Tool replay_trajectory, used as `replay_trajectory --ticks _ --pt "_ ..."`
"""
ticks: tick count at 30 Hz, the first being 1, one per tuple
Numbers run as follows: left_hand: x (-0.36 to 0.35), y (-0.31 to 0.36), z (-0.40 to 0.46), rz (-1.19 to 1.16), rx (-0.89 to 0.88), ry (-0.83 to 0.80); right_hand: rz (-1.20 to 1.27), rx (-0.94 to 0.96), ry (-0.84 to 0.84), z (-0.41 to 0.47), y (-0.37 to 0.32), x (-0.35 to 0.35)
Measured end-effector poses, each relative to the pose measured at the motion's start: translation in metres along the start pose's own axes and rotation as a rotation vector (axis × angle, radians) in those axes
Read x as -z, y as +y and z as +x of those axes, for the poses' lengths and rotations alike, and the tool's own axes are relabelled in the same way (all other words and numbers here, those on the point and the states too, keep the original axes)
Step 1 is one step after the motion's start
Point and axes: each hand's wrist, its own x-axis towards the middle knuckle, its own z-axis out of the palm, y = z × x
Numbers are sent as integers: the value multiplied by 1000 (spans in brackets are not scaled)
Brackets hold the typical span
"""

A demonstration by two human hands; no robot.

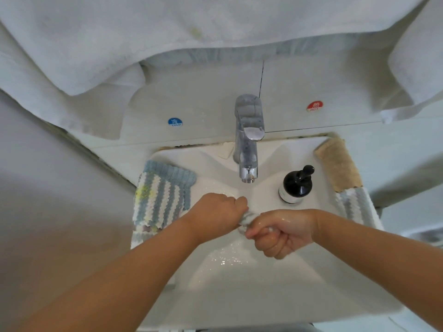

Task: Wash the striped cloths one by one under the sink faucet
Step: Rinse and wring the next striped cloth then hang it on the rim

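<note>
While over the middle of the sink (239, 295), below the faucet (248, 142): left hand (219, 212) and right hand (279, 232) both fisted round a small wrung cloth (247, 220), seemingly striped. More striped cloths (159, 195) draped on the left rim; soap bottle (296, 185) toward the right rim.
</note>
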Motion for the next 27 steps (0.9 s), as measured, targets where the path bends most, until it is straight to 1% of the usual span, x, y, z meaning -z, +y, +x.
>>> replay_trajectory --ticks 2,4,7,9,11,12,13,15,16,17,18,19,20,21,22,23,25,26,27 --pt "1 2 1 -15 -12 38 4 -3 -25 -1 0 -1" --pt "1 1 -1 -6 -44 37 -3 -20 -5 0 -1 1" --pt "-2 4 -9 -30 -138 -17 -11 -81 52 2 0 5" --pt "-9 7 -14 -22 -157 -48 -40 -117 104 2 4 6" --pt "-6 15 -14 9 -106 -162 -94 -112 217 1 6 1" --pt "-2 18 -12 -2 -30 -203 -143 -80 306 0 7 -3" --pt "0 20 -11 -74 84 -269 -214 -17 423 1 9 -7" --pt "5 21 -10 -459 386 -459 -391 168 728 0 18 -13" --pt "6 20 -11 -662 512 -494 -530 279 876 0 25 -15" --pt "8 17 -12 -862 633 -507 -765 382 1024 1 35 -17" --pt "9 14 -13 -1069 754 -539 -1049 474 1150 1 44 -17" --pt "13 13 -13 -1286 856 -591 -1308 564 1230 4 52 -18" --pt "15 13 -13 -1494 921 -671 -1494 628 1271 7 58 -16" --pt "19 14 -12 -1670 946 -763 -1596 677 1280 11 61 -13" --pt "20 15 -12 -1821 932 -858 -1623 737 1279 16 60 -10" --pt "22 17 -11 -1958 894 -938 -1598 819 1275 21 58 -7" --pt "24 23 -8 -2155 801 -1023 -1446 977 1268 30 50 -2" --pt "24 26 -7 -2222 758 -1045 -1381 1029 1277 31 42 -2" --pt "25 28 -5 -2269 722 -1059 -1379 1025 1290 30 35 -2"
